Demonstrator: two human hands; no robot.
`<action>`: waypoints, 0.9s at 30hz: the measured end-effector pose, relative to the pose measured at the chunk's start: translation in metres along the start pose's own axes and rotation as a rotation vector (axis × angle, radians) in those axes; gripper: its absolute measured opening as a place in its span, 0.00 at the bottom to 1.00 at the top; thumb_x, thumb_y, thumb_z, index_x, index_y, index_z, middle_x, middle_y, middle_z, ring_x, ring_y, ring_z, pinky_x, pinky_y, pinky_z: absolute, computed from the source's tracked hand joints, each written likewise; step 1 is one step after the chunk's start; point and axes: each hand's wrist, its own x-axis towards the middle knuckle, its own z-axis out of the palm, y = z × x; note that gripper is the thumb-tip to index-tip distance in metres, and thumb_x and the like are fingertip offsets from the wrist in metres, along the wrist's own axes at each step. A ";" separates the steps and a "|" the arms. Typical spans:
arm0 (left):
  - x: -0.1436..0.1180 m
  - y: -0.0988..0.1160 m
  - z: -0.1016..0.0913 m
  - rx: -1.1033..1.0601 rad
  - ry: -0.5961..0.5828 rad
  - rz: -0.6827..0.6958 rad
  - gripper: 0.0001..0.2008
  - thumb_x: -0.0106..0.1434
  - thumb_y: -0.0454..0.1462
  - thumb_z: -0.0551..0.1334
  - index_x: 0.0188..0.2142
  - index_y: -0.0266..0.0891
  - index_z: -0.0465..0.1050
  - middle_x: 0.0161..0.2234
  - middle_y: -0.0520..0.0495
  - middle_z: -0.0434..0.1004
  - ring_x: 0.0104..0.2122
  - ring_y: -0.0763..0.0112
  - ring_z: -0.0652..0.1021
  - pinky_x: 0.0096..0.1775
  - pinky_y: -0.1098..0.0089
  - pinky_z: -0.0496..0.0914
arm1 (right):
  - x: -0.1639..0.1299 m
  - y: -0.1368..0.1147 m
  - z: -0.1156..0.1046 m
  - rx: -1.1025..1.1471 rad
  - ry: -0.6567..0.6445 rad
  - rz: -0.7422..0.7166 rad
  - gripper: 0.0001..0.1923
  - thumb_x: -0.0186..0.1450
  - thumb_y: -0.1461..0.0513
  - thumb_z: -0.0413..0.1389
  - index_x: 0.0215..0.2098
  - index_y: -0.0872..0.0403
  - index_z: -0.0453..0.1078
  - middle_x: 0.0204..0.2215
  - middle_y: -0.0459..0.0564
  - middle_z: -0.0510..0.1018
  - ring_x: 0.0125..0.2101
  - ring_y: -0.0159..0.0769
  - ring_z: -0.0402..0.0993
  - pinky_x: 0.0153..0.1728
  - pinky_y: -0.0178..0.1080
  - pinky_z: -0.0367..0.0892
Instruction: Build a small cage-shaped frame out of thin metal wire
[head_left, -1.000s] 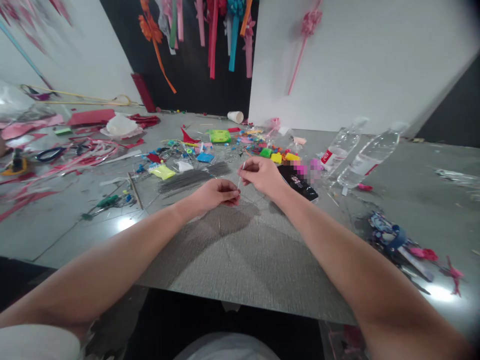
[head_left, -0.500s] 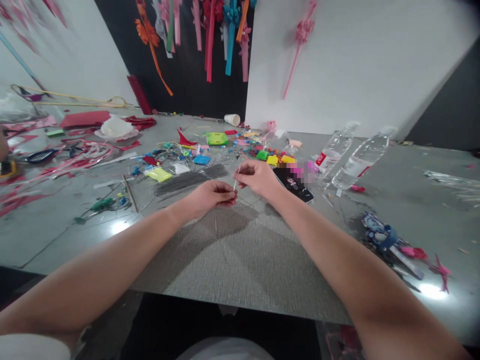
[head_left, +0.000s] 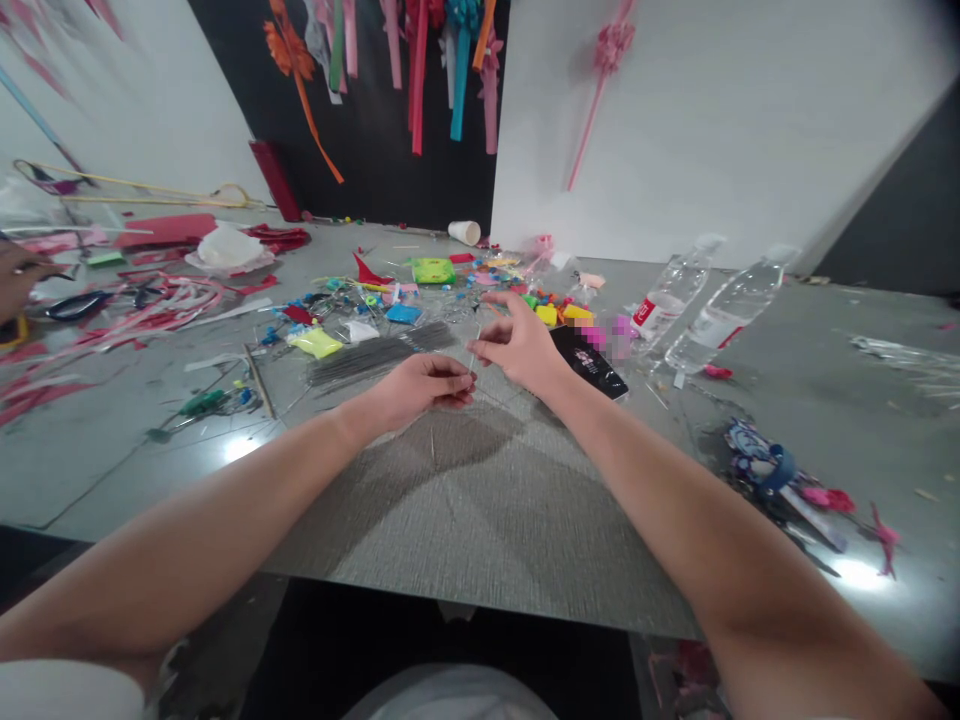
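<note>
My left hand point(head_left: 421, 388) is closed in a pinch on the lower part of a thin whitish stick point(head_left: 472, 358), which stands nearly upright above the table. My right hand point(head_left: 519, 343) has its thumb and a finger at the stick's upper part, while another finger is lifted away from it. What the stick is made of cannot be made out. Below my hands a thin, short pin-like piece point(head_left: 433, 446) shows on the grey table point(head_left: 480, 550). A bundle of thin dark wires point(head_left: 352, 362) lies just beyond my left hand.
A black flat object with a floral mark point(head_left: 589, 362) lies beside my right wrist. Two clear bottles point(head_left: 667, 300) stand further right. Colourful packets point(head_left: 433, 270) and small bits crowd the back. Another person's hand point(head_left: 26, 275) is at the far left, near scissors point(head_left: 77, 305) and pink strips.
A finger of my right hand has lifted away from the stick and the hand has opened somewhat. My left hand stays in place. At far left, another person's hand has come further into view.
</note>
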 end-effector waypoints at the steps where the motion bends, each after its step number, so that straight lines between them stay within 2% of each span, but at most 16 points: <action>1: 0.000 0.000 0.000 -0.005 0.004 0.005 0.11 0.60 0.41 0.74 0.36 0.36 0.80 0.34 0.48 0.80 0.34 0.74 0.80 0.43 0.69 0.75 | 0.000 0.001 0.000 -0.027 0.004 -0.025 0.29 0.59 0.60 0.68 0.55 0.49 0.64 0.26 0.39 0.77 0.23 0.32 0.76 0.28 0.38 0.71; 5: 0.000 0.000 0.000 -0.012 0.003 0.013 0.11 0.59 0.40 0.75 0.37 0.36 0.80 0.33 0.49 0.80 0.33 0.75 0.81 0.41 0.71 0.75 | 0.001 0.005 -0.001 -0.151 -0.001 -0.093 0.19 0.61 0.58 0.67 0.49 0.49 0.69 0.29 0.42 0.78 0.27 0.33 0.76 0.34 0.39 0.72; 14: -0.001 0.005 0.003 -0.109 0.007 -0.007 0.13 0.60 0.41 0.74 0.38 0.34 0.80 0.35 0.46 0.82 0.35 0.72 0.82 0.44 0.68 0.77 | 0.004 0.008 -0.002 -0.158 0.003 -0.131 0.20 0.62 0.58 0.67 0.50 0.49 0.72 0.33 0.45 0.80 0.31 0.35 0.77 0.39 0.40 0.74; 19: -0.003 0.005 0.004 -0.009 0.057 0.024 0.14 0.61 0.44 0.73 0.40 0.36 0.78 0.31 0.47 0.82 0.31 0.72 0.82 0.40 0.67 0.78 | 0.002 0.008 0.005 -0.125 -0.044 -0.121 0.20 0.61 0.62 0.67 0.51 0.51 0.71 0.31 0.44 0.80 0.30 0.35 0.78 0.37 0.40 0.75; 22: -0.003 0.003 0.002 0.048 0.043 0.034 0.15 0.61 0.44 0.73 0.41 0.38 0.77 0.32 0.47 0.83 0.31 0.70 0.83 0.38 0.67 0.78 | 0.001 0.006 0.007 -0.102 -0.105 -0.122 0.23 0.61 0.64 0.66 0.54 0.52 0.69 0.29 0.43 0.79 0.28 0.34 0.78 0.36 0.40 0.75; 27: -0.001 0.002 0.000 0.062 0.041 0.028 0.13 0.61 0.44 0.73 0.40 0.38 0.77 0.33 0.46 0.84 0.31 0.70 0.83 0.39 0.67 0.78 | -0.001 0.002 0.005 -0.128 -0.118 -0.088 0.25 0.61 0.65 0.65 0.56 0.52 0.67 0.29 0.42 0.79 0.27 0.33 0.77 0.35 0.40 0.74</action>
